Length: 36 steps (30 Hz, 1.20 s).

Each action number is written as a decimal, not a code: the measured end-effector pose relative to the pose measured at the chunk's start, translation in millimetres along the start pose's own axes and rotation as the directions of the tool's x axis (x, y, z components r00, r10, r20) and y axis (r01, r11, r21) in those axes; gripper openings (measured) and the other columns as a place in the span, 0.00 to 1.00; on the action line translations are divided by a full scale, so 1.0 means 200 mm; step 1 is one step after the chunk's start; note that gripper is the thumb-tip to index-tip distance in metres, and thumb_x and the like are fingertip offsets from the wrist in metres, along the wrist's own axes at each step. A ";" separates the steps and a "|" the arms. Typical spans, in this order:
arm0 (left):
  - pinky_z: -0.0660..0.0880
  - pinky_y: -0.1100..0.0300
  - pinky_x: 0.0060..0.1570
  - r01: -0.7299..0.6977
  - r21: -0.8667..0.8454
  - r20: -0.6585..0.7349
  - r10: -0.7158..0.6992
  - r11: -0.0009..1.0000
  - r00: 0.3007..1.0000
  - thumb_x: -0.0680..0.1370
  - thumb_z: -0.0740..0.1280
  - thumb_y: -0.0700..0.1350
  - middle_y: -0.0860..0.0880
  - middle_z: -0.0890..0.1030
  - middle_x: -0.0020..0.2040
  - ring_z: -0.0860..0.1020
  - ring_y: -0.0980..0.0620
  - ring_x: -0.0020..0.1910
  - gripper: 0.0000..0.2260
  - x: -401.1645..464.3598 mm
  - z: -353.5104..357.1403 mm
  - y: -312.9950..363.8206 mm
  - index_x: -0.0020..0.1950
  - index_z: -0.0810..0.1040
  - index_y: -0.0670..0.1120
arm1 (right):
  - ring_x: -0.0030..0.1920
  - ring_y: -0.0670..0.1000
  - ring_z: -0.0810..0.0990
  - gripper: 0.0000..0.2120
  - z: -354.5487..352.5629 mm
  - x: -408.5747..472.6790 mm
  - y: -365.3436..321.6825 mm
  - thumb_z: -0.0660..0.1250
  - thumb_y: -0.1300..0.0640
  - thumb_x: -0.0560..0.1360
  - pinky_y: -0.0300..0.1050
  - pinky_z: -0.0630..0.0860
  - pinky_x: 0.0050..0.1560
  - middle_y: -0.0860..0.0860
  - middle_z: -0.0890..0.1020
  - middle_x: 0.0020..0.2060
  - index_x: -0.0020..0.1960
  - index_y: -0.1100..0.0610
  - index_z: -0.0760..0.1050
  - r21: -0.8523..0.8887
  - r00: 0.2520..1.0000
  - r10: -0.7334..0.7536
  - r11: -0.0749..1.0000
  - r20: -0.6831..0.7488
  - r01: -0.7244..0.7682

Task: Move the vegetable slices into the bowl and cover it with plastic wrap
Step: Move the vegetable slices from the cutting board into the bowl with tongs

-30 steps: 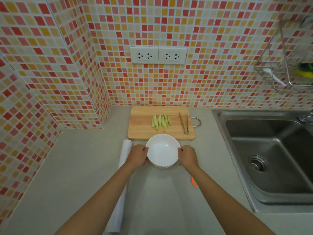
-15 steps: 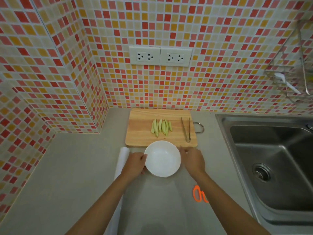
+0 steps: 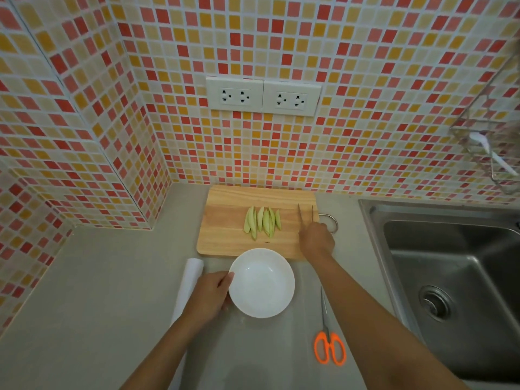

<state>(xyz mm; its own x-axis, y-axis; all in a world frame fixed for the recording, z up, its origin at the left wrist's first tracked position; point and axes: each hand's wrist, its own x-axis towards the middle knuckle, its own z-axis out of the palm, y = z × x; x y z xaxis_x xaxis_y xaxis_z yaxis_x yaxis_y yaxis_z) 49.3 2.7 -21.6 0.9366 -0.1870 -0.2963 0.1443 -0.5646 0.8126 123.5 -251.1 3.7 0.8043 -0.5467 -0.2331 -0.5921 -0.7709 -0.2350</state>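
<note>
Several pale green vegetable slices [image 3: 263, 222] lie side by side on a wooden cutting board [image 3: 225, 218] against the tiled wall. An empty white bowl [image 3: 261, 282] stands on the counter just in front of the board. My left hand [image 3: 211, 295] holds the bowl's left rim, thumb on the edge. My right hand [image 3: 316, 239] rests on the board's right end, over the near end of thin metal tongs [image 3: 305, 213] whose tips point away from me. A roll of plastic wrap [image 3: 187, 288] lies left of the bowl, partly hidden by my left arm.
Orange-handled scissors [image 3: 329, 343] lie on the counter right of the bowl, under my right forearm's line. A steel sink [image 3: 455, 277] fills the right side. A wire rack [image 3: 489, 153] hangs on the right wall. Two sockets [image 3: 263, 97] sit above the board.
My right hand has left the bowl's right rim and moved forward onto the tongs on the board. My left hand stays at the bowl's left rim. The view has tilted.
</note>
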 end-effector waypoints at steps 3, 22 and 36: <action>0.73 0.62 0.32 -0.003 -0.014 -0.002 0.003 1.000 1.000 0.82 0.58 0.48 0.50 0.77 0.24 0.75 0.57 0.23 0.19 0.00 -0.01 0.01 0.41 0.80 0.38 | 0.55 0.58 0.81 0.12 0.01 0.01 0.00 0.59 0.62 0.78 0.48 0.77 0.50 0.57 0.80 0.56 0.57 0.62 0.77 0.021 1.000 -0.001 1.000 0.003 0.001; 0.75 0.63 0.30 -0.010 0.101 -0.003 0.011 0.995 1.000 0.82 0.56 0.49 0.47 0.80 0.30 0.76 0.56 0.24 0.19 0.02 -0.01 0.06 0.43 0.81 0.39 | 0.50 0.60 0.80 0.09 -0.02 -0.18 -0.07 0.60 0.63 0.77 0.44 0.67 0.39 0.60 0.81 0.50 0.50 0.66 0.77 0.178 0.980 -0.184 0.969 0.076 0.168; 0.79 0.50 0.40 -0.003 0.134 0.022 0.000 0.991 1.000 0.82 0.56 0.49 0.45 0.81 0.32 0.78 0.49 0.27 0.20 0.04 -0.03 0.07 0.43 0.80 0.39 | 0.27 0.48 0.64 0.20 -0.18 -0.58 0.03 0.61 0.61 0.76 0.42 0.56 0.27 0.49 0.65 0.24 0.27 0.57 0.62 0.391 0.950 -0.312 0.877 0.020 0.280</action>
<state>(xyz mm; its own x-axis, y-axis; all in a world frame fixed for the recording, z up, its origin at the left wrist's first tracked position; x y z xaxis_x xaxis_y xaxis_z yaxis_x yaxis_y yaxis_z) 60.0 -1.3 -8.9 0.9294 -0.2043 -0.3074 0.0978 -0.6668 0.7388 27.9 -204.7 63.2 0.9478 -0.2720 -0.1665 -0.3137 -0.7015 -0.6399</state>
